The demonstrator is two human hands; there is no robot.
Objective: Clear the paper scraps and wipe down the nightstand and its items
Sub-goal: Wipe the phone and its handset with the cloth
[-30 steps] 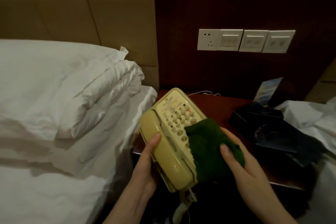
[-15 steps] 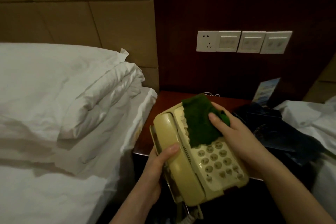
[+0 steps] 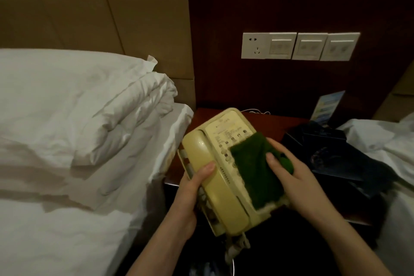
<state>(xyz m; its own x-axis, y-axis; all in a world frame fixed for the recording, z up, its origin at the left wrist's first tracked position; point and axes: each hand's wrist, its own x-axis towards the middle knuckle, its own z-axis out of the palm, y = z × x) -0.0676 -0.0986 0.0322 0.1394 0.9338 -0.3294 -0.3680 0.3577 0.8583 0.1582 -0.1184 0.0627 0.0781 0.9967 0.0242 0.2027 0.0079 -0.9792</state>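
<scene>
Left hand (image 3: 192,188) grips the phone (image 3: 224,177); right hand (image 3: 291,177) presses a cloth (image 3: 255,170) on its keypad. Bench (image 3: 277,125) seemingly unwiped.

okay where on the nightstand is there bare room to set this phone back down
Bare wood shows on the nightstand behind the phone, between the bed edge and the dark items. The right side is crowded: those dark items, a card stand and white bedding.

two bare forearms, no sleeves, short fingernails
</scene>
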